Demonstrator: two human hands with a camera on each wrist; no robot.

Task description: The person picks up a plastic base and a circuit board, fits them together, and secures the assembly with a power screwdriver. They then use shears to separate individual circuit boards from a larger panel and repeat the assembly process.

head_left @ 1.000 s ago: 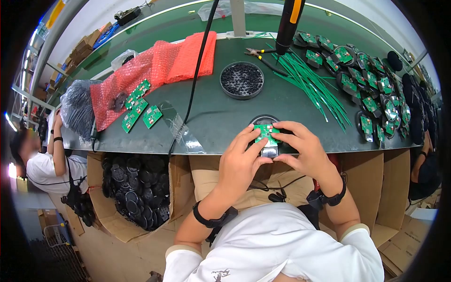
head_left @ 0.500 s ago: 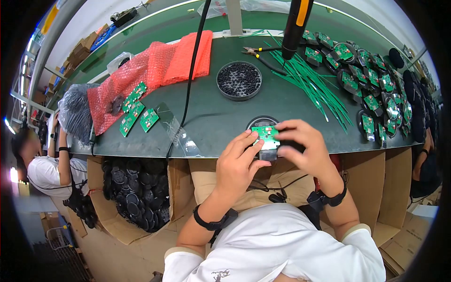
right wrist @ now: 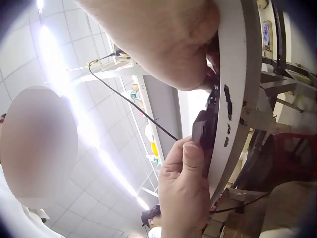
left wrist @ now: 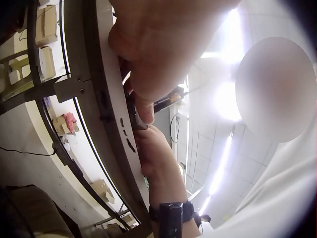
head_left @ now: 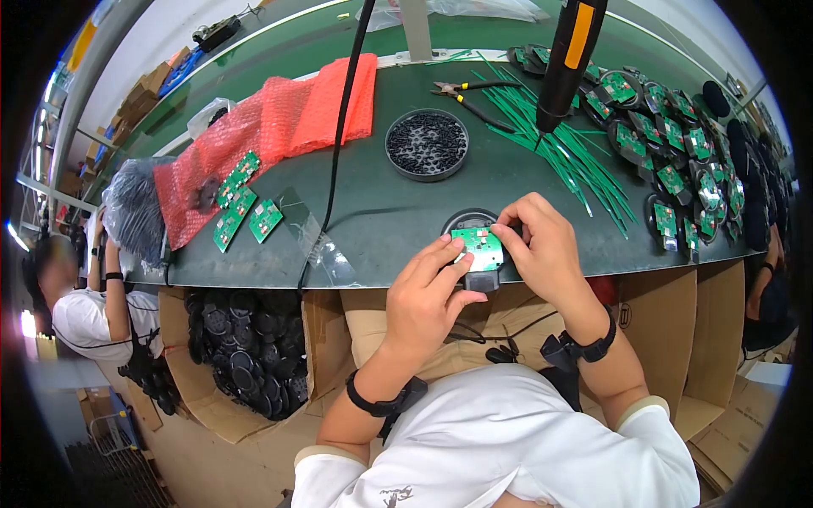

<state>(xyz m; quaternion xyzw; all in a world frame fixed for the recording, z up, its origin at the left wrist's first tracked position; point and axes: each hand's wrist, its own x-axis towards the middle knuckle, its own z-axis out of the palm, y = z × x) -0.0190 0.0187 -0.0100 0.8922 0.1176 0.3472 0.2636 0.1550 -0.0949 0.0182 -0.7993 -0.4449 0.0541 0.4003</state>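
Note:
At the bench's front edge lies a round black housing (head_left: 471, 216) with a green circuit board (head_left: 481, 251) over it and a black block (head_left: 483, 282) at its near side. My left hand (head_left: 421, 296) holds this assembly from the left, fingertips on the board's left edge and thumb by the block. In the right wrist view, the left thumb (right wrist: 192, 156) presses against the black housing. My right hand (head_left: 544, 254) has its thumb and index finger together at the board's upper right corner, where they seem to pinch its edge; the other fingers are curled.
A screwdriver (head_left: 572, 63) hangs over green strips (head_left: 559, 157) near cutters (head_left: 474, 97). Behind the work stands a round dish (head_left: 428, 175) of small black parts. Loose boards (head_left: 266, 220) lie left; several assembled units (head_left: 669, 178) crowd the right. A black cable (head_left: 343, 127) hangs down.
The right hand lifted off the block and the board's right side, then came back with thumb and index finger at the upper right corner. The left hand stayed on the assembly.

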